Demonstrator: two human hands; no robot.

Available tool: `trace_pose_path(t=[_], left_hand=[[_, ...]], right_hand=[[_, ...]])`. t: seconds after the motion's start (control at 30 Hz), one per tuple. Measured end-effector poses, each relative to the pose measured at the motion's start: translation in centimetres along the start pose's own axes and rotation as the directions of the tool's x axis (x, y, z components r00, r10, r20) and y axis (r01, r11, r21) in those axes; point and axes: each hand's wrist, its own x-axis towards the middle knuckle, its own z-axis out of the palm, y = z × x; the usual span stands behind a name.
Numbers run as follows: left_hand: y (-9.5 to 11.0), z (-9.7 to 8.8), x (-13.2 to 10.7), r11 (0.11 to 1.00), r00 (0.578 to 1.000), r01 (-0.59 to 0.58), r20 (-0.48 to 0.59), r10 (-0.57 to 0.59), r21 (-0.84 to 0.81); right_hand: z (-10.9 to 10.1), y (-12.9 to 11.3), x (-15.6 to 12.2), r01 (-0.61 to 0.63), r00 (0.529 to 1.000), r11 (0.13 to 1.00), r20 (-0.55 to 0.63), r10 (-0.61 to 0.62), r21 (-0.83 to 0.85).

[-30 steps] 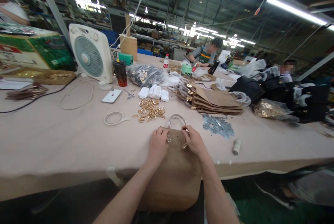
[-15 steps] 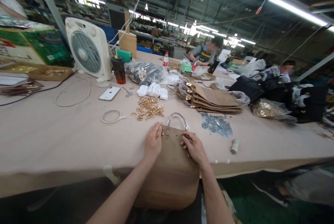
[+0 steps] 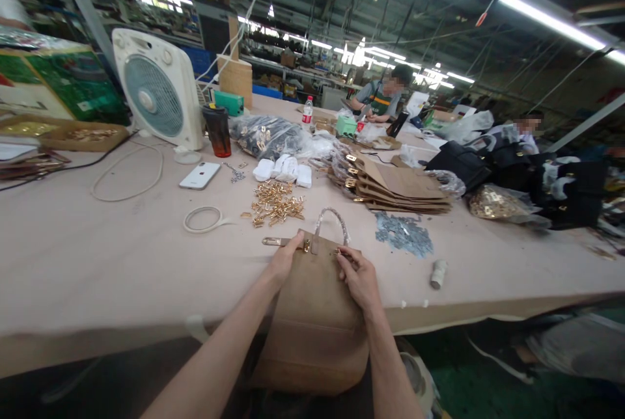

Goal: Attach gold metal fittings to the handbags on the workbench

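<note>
A brown handbag (image 3: 319, 315) leans against the table edge, its lower part below the tabletop. Its curved handle (image 3: 332, 212) is wrapped in clear plastic. My left hand (image 3: 286, 263) grips the bag's upper left edge, thumb in front and the other fingers mostly hidden. A strap with a gold metal end (image 3: 271, 241) sticks out to the left past this hand, and a gold fitting (image 3: 307, 246) sits by the thumb. At the upper right of the bag, the fingers of my right hand (image 3: 359, 276) are pinched on a small gold metal piece (image 3: 338, 252).
Beyond the bag lie a pile of gold fittings (image 3: 278, 203), grey metal plates (image 3: 404, 233), stacked brown bag panels (image 3: 400, 188) and a tape roll (image 3: 202, 219). A spool (image 3: 438, 274) stands right. Further left are a phone (image 3: 200, 175) and a fan (image 3: 156, 90). A person (image 3: 383, 97) sits across.
My left hand has shifted slightly left and down, and the strap with the gold end now shows beside it. My right fingers have closed in on the small metal piece.
</note>
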Motion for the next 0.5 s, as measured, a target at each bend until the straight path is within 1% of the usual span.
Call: trace_pose_path(t=[0.03, 0.1, 0.2, 0.3, 0.4, 0.5], left_hand=[[0.1, 0.1, -0.1, 0.999, 0.998, 0.046, 0.047, -0.046, -0.011], [0.1, 0.2, -0.3, 0.995, 0.990, 0.100, 0.107, -0.097, -0.024], [0.0, -0.1, -0.3, 0.993, 0.986, 0.106, 0.132, -0.098, -0.049], [-0.2, -0.6, -0.1, 0.995, 0.990, 0.089, 0.118, -0.082, -0.050], [-0.4, -1.0, 0.3, 0.996, 0.995, 0.073, 0.067, -0.070, -0.049], [-0.6, -1.3, 0.5, 0.997, 0.997, 0.068, 0.036, -0.066, -0.046]], right_hand=[[0.1, 0.1, 0.0, 0.012, 1.000, 1.000, -0.012, -0.012, 0.003], [0.2, 0.3, 0.1, 0.056, 0.998, 0.998, -0.030, -0.056, 0.001], [0.5, 0.3, -0.1, 0.146, 0.988, 0.988, -0.038, -0.148, -0.052], [0.6, 0.2, -0.4, 0.254, 0.963, 0.952, -0.047, -0.265, -0.174], [0.5, 0.2, -0.6, 0.371, 0.919, 0.884, -0.026, -0.394, -0.286], [0.4, 0.3, -0.7, 0.436, 0.888, 0.830, 0.015, -0.460, -0.348]])
